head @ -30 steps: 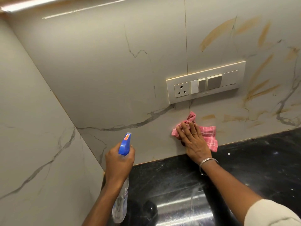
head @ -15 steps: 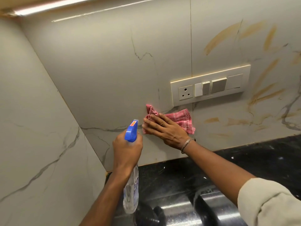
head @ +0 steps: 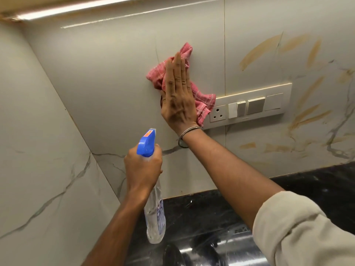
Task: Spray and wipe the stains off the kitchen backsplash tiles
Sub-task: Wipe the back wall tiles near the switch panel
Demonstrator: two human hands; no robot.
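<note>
- Left hand [head: 143,167] gripping clear plastic spray bottle w/ blue trigger head [head: 151,181], clear liquid showing inside.
- Right hand [head: 177,96], fingers flat & together, pressing crumpled pink checked cloth [head: 201,100] against pale marble-look backsplash tile [head: 107,77].

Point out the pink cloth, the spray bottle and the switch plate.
pink cloth [head: 156,72]: head view, left bunched fold.
spray bottle [head: 146,144]: head view, blue trigger head.
switch plate [head: 273,101]: head view, blank rightmost panel.

Light source: warm strip light [head: 76,7] at eleven o'clock.
Glare: bright streak on backsplash tiles [head: 107,77]; sheen on countertop [head: 211,246].
Distortion: wide-angle bending at edges.
</note>
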